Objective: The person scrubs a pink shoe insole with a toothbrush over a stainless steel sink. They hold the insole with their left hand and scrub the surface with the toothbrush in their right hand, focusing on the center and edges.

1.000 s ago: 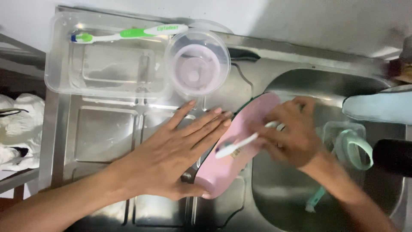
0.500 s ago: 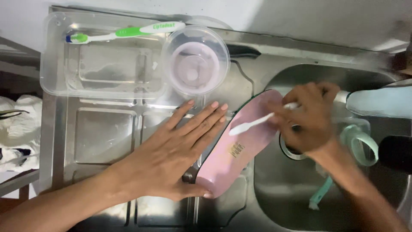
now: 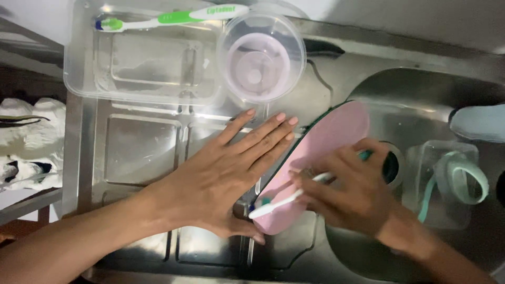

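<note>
Left hand [image 3: 221,179] splayed flat, bracing sole [image 3: 310,163] edge-up beside fingertips; right hand [image 3: 350,192] clasping toothbrush [image 3: 286,199] across it for scrubbing.

No packages, signs or screens showed. The only label-like mark was dark printed lettering on the white handle end of the green-and-white toothbrush [image 3: 168,17], which lay across the clear tub [image 3: 139,63] at the top left, beside the round clear container [image 3: 261,57].
</note>
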